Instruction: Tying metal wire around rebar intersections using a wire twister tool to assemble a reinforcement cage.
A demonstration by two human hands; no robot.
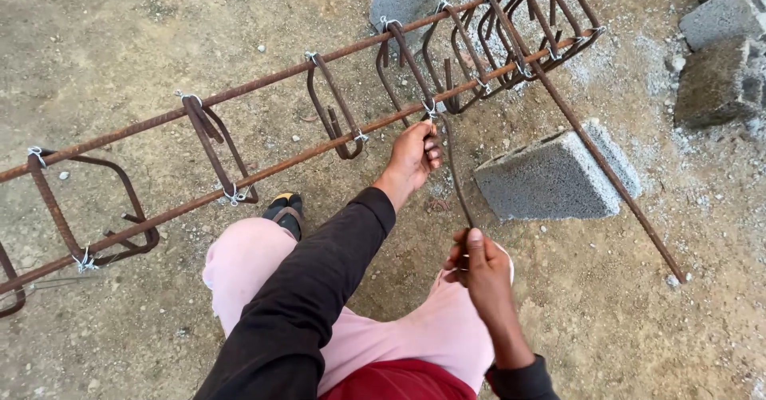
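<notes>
Your left hand (415,156) grips the stirrup (408,65) at the near rebar (303,154), while your right hand (479,264), nearer you, clasps the hooked tool (455,168) slanting up toward that joint.

We are on an outdoor building site. Bare dirt ground (120,41) strewn with gravel lies under us, grey concrete blocks (554,178) sit about, and a rusty rebar cage (263,120) of long bars and bent stirrups bound with wire ties (235,196) stretches across it.
</notes>
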